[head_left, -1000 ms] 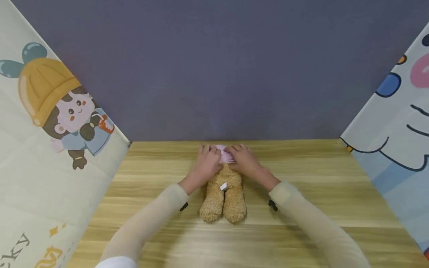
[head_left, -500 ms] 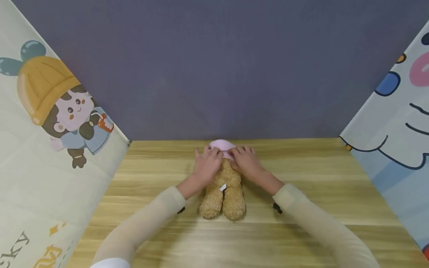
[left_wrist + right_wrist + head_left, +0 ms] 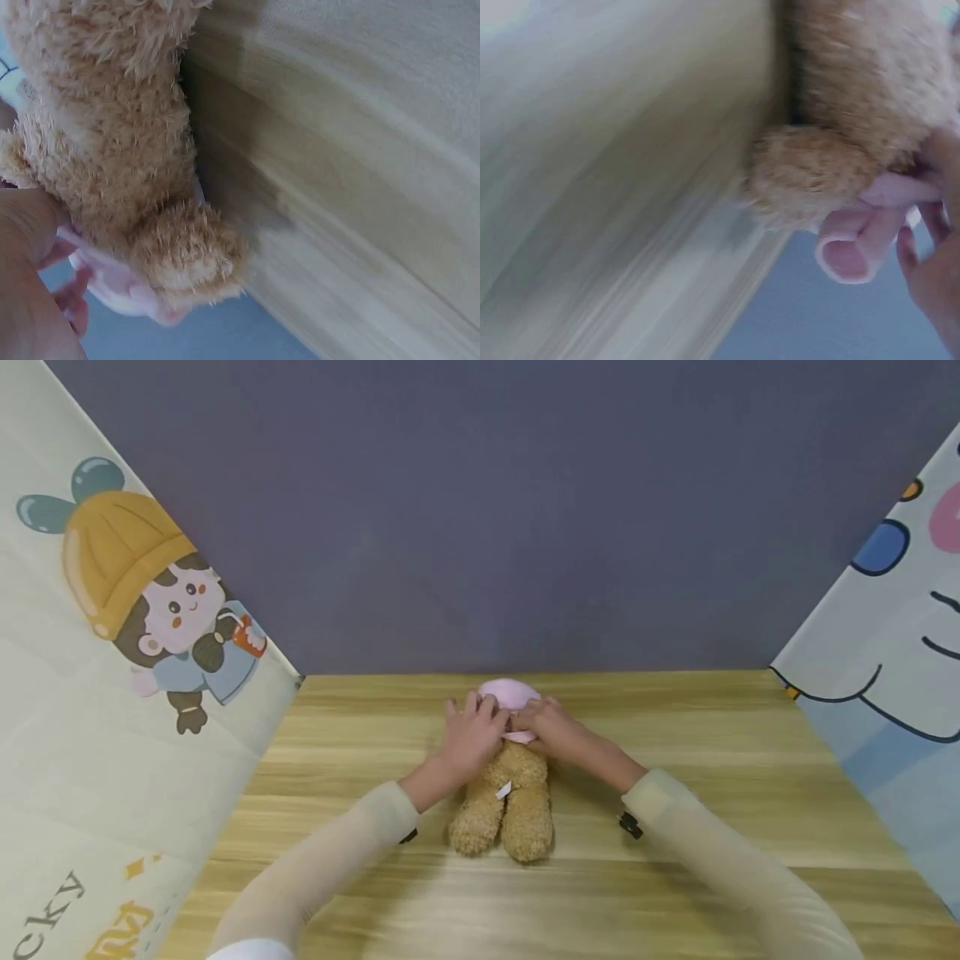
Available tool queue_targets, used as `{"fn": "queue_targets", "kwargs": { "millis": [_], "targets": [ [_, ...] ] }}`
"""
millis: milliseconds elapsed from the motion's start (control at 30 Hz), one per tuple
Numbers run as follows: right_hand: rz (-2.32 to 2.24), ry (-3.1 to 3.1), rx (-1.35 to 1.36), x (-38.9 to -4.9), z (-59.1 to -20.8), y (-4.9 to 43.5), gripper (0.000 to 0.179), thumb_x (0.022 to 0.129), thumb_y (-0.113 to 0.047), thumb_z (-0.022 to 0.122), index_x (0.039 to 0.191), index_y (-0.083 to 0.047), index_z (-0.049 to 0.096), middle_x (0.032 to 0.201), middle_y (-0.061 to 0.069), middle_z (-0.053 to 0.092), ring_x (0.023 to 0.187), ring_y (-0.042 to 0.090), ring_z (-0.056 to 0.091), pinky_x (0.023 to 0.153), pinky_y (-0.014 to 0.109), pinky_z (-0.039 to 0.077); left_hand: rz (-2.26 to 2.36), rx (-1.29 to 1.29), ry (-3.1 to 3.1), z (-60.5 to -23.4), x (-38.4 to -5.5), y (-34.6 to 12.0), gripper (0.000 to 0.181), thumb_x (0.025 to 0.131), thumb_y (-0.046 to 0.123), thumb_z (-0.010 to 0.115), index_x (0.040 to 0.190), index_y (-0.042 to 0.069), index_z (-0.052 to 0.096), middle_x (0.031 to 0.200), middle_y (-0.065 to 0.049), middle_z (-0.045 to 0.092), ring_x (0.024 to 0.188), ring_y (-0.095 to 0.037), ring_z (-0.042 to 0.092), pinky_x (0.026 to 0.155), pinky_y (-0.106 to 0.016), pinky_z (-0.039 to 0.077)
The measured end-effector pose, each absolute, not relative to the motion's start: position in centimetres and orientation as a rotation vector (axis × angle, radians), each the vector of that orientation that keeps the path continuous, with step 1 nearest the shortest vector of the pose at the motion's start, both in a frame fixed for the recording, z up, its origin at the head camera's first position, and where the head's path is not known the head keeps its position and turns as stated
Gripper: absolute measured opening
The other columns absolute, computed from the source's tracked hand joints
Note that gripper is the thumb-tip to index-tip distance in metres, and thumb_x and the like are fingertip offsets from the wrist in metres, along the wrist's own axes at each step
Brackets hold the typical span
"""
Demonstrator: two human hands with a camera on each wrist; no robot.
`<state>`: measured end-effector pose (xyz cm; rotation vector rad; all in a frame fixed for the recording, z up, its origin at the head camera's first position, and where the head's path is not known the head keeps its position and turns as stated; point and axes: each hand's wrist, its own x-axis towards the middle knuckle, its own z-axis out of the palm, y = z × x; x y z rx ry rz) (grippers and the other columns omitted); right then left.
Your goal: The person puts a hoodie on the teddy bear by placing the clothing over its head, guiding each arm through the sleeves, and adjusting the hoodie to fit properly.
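A brown curly plush bear (image 3: 517,768) lies on the wooden table (image 3: 675,827), legs toward the person, a small white tag (image 3: 503,791) between them. Pink doll clothing (image 3: 510,693) covers its upper end. My left hand (image 3: 472,735) grips the pink cloth from the left, fingers bent over it. From the right, my right hand (image 3: 558,735) pinches the same cloth close to the left fingertips. In the right wrist view a tube-like pink opening (image 3: 847,255) hangs beside the bear's arm (image 3: 810,176). The bear's head is hidden by cloth and hands.
A dark grey-blue panel (image 3: 510,518) rises behind the table's far edge. Cartoon-printed sheets flank it, one on the left (image 3: 135,693) and one on the right (image 3: 885,635). Dark wrist devices (image 3: 630,824) show under the sleeves.
The pink cloth now shows a rounded part beyond the fingers and a band below them. Both hands have drawn closer together over it, the right fingers bending further in. The legs barely moved.
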<state>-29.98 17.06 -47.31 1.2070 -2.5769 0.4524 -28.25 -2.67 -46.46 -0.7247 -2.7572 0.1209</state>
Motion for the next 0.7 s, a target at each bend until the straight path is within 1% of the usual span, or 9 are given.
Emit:
{"fn": "queue_targets", "kwargs": {
  "millis": [133,167,233,300,400,500,567,633,700],
  "targets": [
    [0.422,-2.638,0.993,-29.8,-46.9,18.2,0.042,0.082,-0.018,0.085,0.12,-0.011,0.068,0.124,0.013,0.064,0.117,0.037,0.053,0.098,0.058,0.043,0.041,-0.705,-2.793,-46.1,-29.4,-2.3,0.056,0.085,0.036,0.078,0.134,0.017,0.058,0.14,-0.008,0.052,0.129,-0.039,0.042,0.104,-0.076,0.03],
    [0.419,-2.665,0.924,-30.0,-46.8,18.2,0.048,0.081,-0.02,0.086,0.124,-0.01,0.066,0.125,0.014,0.061,0.117,0.038,0.051,0.098,0.058,0.043,0.054,-0.717,-2.788,-46.0,-29.7,-2.2,0.055,0.086,0.037,0.078,0.133,0.016,0.06,0.138,-0.007,0.054,0.128,-0.038,0.044,0.105,-0.075,0.03],
    [0.412,-2.727,0.828,-30.5,-46.6,18.0,0.061,0.083,-0.023,0.085,0.136,-0.007,0.059,0.132,0.017,0.059,0.121,0.041,0.05,0.1,0.06,0.042,0.092,-0.772,-2.772,-46.0,-30.1,-2.0,0.044,0.089,0.036,0.073,0.126,0.014,0.064,0.13,-0.005,0.061,0.124,-0.035,0.048,0.106,-0.073,0.032],
    [0.402,-2.754,0.806,-30.9,-46.7,17.6,0.069,0.082,-0.022,0.085,0.141,-0.003,0.054,0.135,0.018,0.059,0.123,0.04,0.051,0.102,0.059,0.041,0.149,-0.805,-2.722,-46.2,-30.0,-1.9,0.04,0.091,0.037,0.074,0.12,0.011,0.067,0.121,-0.006,0.065,0.12,-0.033,0.052,0.106,-0.07,0.034],
    [0.391,-2.693,0.879,-31.2,-47.2,16.7,0.054,0.085,-0.019,0.082,0.131,-0.002,0.059,0.124,0.015,0.068,0.116,0.036,0.058,0.1,0.054,0.042,0.23,-0.798,-2.679,-46.7,-29.7,-2.0,0.04,0.09,0.042,0.075,0.114,0.011,0.068,0.111,-0.005,0.069,0.114,-0.031,0.056,0.106,-0.067,0.036],
    [0.401,-2.604,0.935,-31.5,-47.6,16.3,0.043,0.084,-0.016,0.081,0.121,-0.003,0.062,0.113,0.013,0.072,0.108,0.033,0.062,0.095,0.051,0.043,0.231,-0.765,-2.65,-46.9,-29.6,-2.2,0.039,0.088,0.041,0.078,0.111,0.011,0.068,0.107,-0.006,0.069,0.111,-0.03,0.057,0.106,-0.067,0.036],
    [0.404,-2.584,0.934,-31.7,-47.6,16.4,0.042,0.084,-0.017,0.081,0.119,-0.002,0.063,0.111,0.014,0.072,0.105,0.033,0.063,0.093,0.051,0.043,0.218,-0.734,-2.643,-47.0,-29.7,-2.2,0.038,0.089,0.04,0.076,0.11,0.009,0.066,0.109,-0.007,0.067,0.112,-0.031,0.055,0.104,-0.069,0.036],
    [0.404,-2.605,0.917,-31.8,-47.5,16.7,0.04,0.084,-0.017,0.082,0.118,-0.002,0.065,0.11,0.014,0.073,0.102,0.033,0.064,0.092,0.051,0.044,0.201,-0.694,-2.665,-47.0,-29.7,-2.1,0.043,0.09,0.041,0.073,0.116,0.009,0.063,0.115,-0.008,0.064,0.116,-0.033,0.053,0.104,-0.072,0.035],
    [0.421,-2.642,0.896,-31.7,-47.2,17.1,0.033,0.088,-0.017,0.079,0.115,-0.002,0.068,0.109,0.013,0.074,0.1,0.033,0.065,0.091,0.051,0.044,0.208,-0.647,-2.696,-46.8,-29.8,-1.8,0.048,0.089,0.044,0.069,0.122,0.009,0.06,0.121,-0.009,0.061,0.12,-0.034,0.05,0.104,-0.075,0.032]
  ]
}}
